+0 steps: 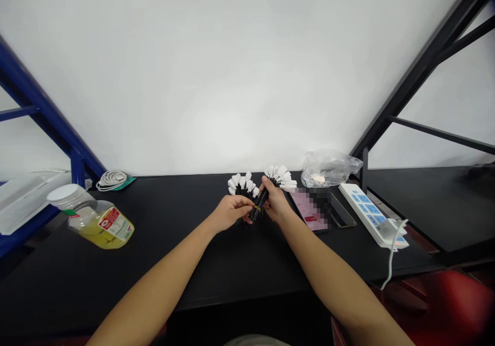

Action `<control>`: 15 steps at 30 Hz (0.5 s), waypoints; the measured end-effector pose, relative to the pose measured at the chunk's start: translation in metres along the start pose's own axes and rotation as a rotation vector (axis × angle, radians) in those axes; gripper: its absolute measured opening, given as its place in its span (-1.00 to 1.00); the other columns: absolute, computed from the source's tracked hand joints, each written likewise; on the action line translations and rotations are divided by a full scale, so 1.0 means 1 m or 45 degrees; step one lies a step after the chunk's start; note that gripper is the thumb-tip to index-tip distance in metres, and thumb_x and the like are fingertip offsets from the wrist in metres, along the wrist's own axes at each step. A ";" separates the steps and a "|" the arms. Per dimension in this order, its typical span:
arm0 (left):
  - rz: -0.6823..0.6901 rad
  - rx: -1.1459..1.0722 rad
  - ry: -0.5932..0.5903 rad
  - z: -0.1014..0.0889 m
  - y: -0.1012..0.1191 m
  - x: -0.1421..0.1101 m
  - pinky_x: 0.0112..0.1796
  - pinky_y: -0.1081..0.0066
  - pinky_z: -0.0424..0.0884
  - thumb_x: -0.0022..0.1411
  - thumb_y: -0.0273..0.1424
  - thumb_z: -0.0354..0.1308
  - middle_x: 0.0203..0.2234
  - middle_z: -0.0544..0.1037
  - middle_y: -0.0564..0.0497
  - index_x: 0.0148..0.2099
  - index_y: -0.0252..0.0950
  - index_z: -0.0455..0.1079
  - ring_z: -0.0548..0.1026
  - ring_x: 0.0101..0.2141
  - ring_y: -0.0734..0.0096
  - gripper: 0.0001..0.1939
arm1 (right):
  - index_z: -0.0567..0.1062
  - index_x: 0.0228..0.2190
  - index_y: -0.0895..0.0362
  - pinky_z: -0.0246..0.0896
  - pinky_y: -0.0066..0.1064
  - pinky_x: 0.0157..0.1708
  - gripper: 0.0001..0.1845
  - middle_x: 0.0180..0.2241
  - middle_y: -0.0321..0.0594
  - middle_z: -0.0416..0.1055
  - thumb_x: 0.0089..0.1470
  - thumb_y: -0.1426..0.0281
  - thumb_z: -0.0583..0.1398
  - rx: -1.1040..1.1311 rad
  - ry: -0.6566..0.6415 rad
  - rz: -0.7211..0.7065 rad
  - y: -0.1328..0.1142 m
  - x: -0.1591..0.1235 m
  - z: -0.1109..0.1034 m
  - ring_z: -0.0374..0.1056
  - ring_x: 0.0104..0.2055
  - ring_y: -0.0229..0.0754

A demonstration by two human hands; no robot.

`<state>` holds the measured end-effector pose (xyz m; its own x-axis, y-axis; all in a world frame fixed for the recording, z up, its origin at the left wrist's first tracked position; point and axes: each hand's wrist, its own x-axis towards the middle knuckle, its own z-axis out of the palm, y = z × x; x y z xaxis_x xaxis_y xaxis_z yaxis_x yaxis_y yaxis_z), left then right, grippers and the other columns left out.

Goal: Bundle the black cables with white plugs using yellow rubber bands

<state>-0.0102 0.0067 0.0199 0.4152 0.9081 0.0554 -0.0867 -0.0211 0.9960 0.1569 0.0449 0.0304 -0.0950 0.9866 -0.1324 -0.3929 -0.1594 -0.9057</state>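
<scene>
My right hand (274,200) is wrapped round a bundle of thin black sticks with white flat tips (280,175), the tips fanning out above the fingers. A yellow rubber band (257,208) goes round the lower end of this bundle. My left hand (234,213) pinches the band at its left side, thumb and fingers closed together. Just behind the left hand is a second bundle of the same white-tipped black sticks (243,182); its lower part is mostly hidden by that hand.
Right of my hands on the black table (232,279) lie a tablet with a pink screen (307,209), a phone (342,211), a crumpled plastic bag (328,168) and a white power strip (371,214). To the left are a tilted plastic jar (102,225) and a coiled white cable (113,180).
</scene>
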 end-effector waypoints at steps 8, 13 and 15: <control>0.215 0.499 -0.107 0.017 0.004 -0.011 -0.40 0.46 0.30 0.30 -0.35 0.03 -0.51 0.44 0.10 -0.29 -0.27 0.26 0.39 -0.49 0.48 -0.88 | 0.33 -0.60 0.10 -0.22 -0.47 -0.74 -0.47 -0.77 -0.43 0.15 -0.08 -0.05 0.35 0.035 -0.044 0.048 0.012 0.000 0.003 -0.04 -0.73 -0.39; 0.318 0.674 -0.046 0.020 0.005 -0.013 -0.46 0.48 0.14 0.20 -0.47 0.00 -0.53 0.24 0.16 -0.36 -0.24 0.15 0.18 -0.51 0.52 -0.92 | 0.30 -0.61 0.10 -0.31 -0.48 -0.77 -0.44 -0.76 -0.45 0.11 -0.14 -0.05 0.38 0.049 0.061 0.011 0.007 0.000 0.006 -0.06 -0.75 -0.41; 0.338 0.701 -0.054 0.021 0.008 -0.016 -0.44 0.47 0.14 0.16 -0.49 -0.01 -0.53 0.22 0.16 -0.37 -0.24 0.14 0.17 -0.50 0.51 -0.92 | 0.28 -0.61 0.09 -0.33 -0.49 -0.78 -0.44 -0.77 -0.46 0.08 -0.13 -0.04 0.38 0.050 0.128 -0.032 0.001 0.004 0.002 -0.08 -0.76 -0.42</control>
<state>0.0019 -0.0167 0.0284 0.4803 0.8249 0.2980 0.2839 -0.4677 0.8370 0.1538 0.0482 0.0295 0.0068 0.9885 -0.1511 -0.4295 -0.1336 -0.8931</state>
